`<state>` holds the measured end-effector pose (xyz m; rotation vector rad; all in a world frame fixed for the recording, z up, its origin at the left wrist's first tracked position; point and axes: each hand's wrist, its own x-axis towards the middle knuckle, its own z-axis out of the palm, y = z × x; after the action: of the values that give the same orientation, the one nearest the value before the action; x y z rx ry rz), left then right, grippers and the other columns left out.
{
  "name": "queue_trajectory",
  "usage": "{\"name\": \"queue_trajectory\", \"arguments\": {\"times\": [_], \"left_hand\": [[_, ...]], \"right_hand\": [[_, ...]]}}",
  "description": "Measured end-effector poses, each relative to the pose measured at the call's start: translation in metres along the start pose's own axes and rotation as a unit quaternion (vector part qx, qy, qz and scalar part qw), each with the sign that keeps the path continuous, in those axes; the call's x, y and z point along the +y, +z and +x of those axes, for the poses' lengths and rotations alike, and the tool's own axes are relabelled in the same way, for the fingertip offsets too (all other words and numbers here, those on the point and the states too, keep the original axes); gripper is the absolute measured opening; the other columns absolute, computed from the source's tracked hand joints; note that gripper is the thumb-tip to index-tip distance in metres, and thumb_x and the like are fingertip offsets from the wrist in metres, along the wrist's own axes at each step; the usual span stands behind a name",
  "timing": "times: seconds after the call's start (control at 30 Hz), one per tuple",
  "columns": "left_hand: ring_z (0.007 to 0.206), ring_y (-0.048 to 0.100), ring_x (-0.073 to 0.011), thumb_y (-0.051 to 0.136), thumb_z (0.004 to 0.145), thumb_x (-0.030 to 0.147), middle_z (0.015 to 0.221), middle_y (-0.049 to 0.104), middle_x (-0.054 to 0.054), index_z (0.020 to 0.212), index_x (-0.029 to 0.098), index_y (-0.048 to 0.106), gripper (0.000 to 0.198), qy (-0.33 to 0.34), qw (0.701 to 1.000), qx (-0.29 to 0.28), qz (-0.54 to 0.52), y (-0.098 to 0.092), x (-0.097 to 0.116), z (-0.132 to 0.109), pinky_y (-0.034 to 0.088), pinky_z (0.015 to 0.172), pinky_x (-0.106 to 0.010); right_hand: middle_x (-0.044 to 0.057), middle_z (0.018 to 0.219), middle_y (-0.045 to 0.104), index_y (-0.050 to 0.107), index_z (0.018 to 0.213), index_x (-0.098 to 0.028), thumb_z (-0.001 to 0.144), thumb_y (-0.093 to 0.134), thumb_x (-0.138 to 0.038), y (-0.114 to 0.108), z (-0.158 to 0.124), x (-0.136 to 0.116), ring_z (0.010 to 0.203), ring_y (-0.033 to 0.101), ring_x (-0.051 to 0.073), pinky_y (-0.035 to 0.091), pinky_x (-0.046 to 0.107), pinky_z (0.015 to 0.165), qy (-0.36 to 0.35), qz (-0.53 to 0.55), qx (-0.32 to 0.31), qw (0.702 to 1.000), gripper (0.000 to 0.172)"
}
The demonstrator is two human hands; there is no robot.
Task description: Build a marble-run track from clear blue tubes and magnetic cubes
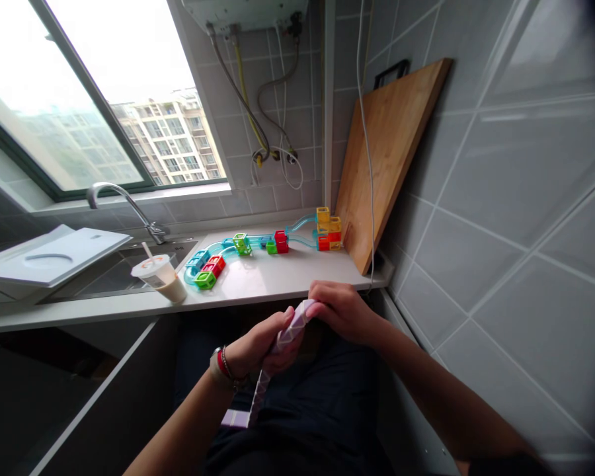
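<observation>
A long purple and white snake puzzle (291,330), made of triangular segments, is held between my two hands over my lap. My left hand (262,344) wraps round its middle part. At its upper end, the fingers of my right hand (344,311) are closed on the last segments. Below my left hand the puzzle runs down and bends sideways to the left near my thigh. Part of it is hidden behind my left fingers.
On the counter (277,274) stands a toy track (258,241) of colored cubes and clear blue tubes. A plastic drink cup (166,284) with a straw stands near the front edge, by the sink (114,274). A wooden board (387,158) leans against the right wall.
</observation>
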<state>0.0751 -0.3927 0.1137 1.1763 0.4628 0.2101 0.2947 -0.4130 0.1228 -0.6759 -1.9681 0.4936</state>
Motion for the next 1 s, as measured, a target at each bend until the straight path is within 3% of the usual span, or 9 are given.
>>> {"name": "queue_trajectory", "arguments": {"times": [0.13,0.23,0.3,0.4,0.47,0.53,0.67,0.83,1.0], "left_hand": [[0.028,0.015,-0.0077,0.033,0.094,0.075,0.035,0.024,0.009,0.065,0.020,0.051,0.064,-0.080,0.989,-0.090,-0.082,-0.005,0.004,-0.002,0.016,0.030,-0.023],[0.027,0.013,-0.0078,0.031,0.096,0.073,0.034,0.023,0.008,0.065,0.020,0.051,0.064,-0.100,0.987,-0.092,-0.081,-0.007,0.014,-0.004,0.015,0.030,-0.023],[0.029,0.018,-0.0080,0.031,0.097,0.072,0.036,0.028,0.007,0.066,0.020,0.052,0.063,-0.084,0.994,-0.045,-0.055,-0.007,0.020,-0.003,0.017,0.031,-0.022],[0.033,0.031,-0.0080,0.041,0.097,0.068,0.042,0.040,0.005,0.073,0.018,0.057,0.057,0.036,0.993,0.110,0.018,-0.003,0.028,0.001,0.026,0.036,-0.020],[0.038,0.037,-0.0081,0.051,0.095,0.064,0.046,0.046,0.005,0.078,0.017,0.059,0.050,0.166,0.964,0.206,0.039,0.002,0.033,0.004,0.033,0.041,-0.020],[0.041,0.038,-0.0082,0.060,0.093,0.059,0.048,0.044,0.006,0.079,0.019,0.057,0.043,0.294,0.923,0.249,0.015,0.009,0.038,0.005,0.037,0.046,-0.021],[0.050,0.042,-0.0087,0.070,0.090,0.044,0.053,0.039,0.007,0.070,0.019,0.050,0.039,0.469,0.825,0.311,-0.051,0.020,0.051,0.003,0.043,0.055,-0.023],[0.052,0.041,-0.0076,0.068,0.093,0.044,0.054,0.038,0.008,0.067,0.018,0.048,0.042,0.528,0.749,0.385,-0.106,0.005,0.067,-0.012,0.047,0.061,-0.023],[0.061,0.055,-0.0094,0.071,0.089,0.050,0.063,0.054,0.006,0.076,0.020,0.058,0.035,0.512,0.758,0.384,-0.126,-0.021,0.068,-0.018,0.054,0.071,-0.027]], "right_hand": [[0.006,0.085,0.064,0.063,0.089,-0.019,0.101,0.059,-0.038,-0.018,-0.001,-0.011,0.083,0.055,0.019,0.045,0.031,0.074,-0.163,-0.250,0.004,0.955,0.022],[0.007,0.095,0.068,0.066,0.105,-0.021,0.099,0.062,-0.029,-0.025,-0.003,-0.009,0.089,0.059,0.021,0.048,0.034,0.080,-0.187,-0.310,0.008,0.932,0.011],[0.007,0.098,0.069,0.066,0.117,-0.024,0.101,0.059,-0.025,-0.025,-0.002,-0.002,0.092,0.061,0.021,0.050,0.034,0.083,-0.164,-0.295,0.027,0.941,0.018],[0.008,0.112,0.067,0.053,0.141,-0.027,0.101,0.058,-0.031,-0.019,0.001,0.012,0.097,0.064,0.020,0.054,0.033,0.083,-0.063,-0.189,0.073,0.977,0.041],[0.010,0.120,0.064,0.045,0.148,-0.025,0.100,0.059,-0.042,-0.013,0.003,0.019,0.096,0.065,0.020,0.056,0.032,0.078,0.035,-0.106,0.076,0.991,0.053],[0.011,0.121,0.065,0.051,0.143,-0.022,0.098,0.058,-0.050,-0.008,0.004,0.021,0.095,0.066,0.020,0.056,0.031,0.079,0.113,-0.051,0.000,0.992,0.053],[0.009,0.115,0.070,0.062,0.128,-0.021,0.091,0.063,-0.063,0.001,0.002,0.020,0.098,0.066,0.022,0.051,0.030,0.084,0.166,0.010,-0.267,0.949,0.056],[0.002,0.085,0.070,0.068,0.104,-0.018,0.090,0.066,-0.056,0.001,0.000,0.027,0.073,0.061,0.016,0.042,0.023,0.064,0.221,0.012,-0.296,0.929,0.041],[0.000,0.077,0.063,0.069,0.093,-0.015,0.097,0.058,-0.049,-0.005,0.005,0.031,0.070,0.052,0.013,0.038,0.023,0.064,0.188,0.054,-0.261,0.945,0.036]]}}
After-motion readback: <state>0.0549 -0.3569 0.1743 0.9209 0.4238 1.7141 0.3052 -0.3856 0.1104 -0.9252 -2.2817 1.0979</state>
